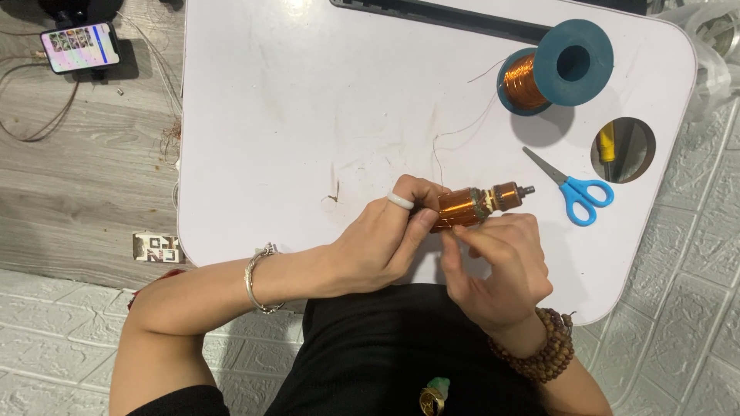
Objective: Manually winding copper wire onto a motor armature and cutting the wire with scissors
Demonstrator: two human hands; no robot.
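Note:
My left hand (385, 243), with a white ring on one finger, grips a small motor armature (478, 206) wound with copper wire, its metal shaft pointing right. My right hand (501, 266) touches the armature from below, fingertips pinched at the winding. A thin copper wire (455, 135) runs from the armature across the white table (308, 115) up to a blue spool of copper wire (551, 69) lying on its side at the back right.
Blue-handled scissors (574, 189) lie right of the armature. A round hole (623, 150) in the table shows a yellow tool. A phone (79, 46) on a stand sits on the grey floor at the far left, with loose wires nearby.

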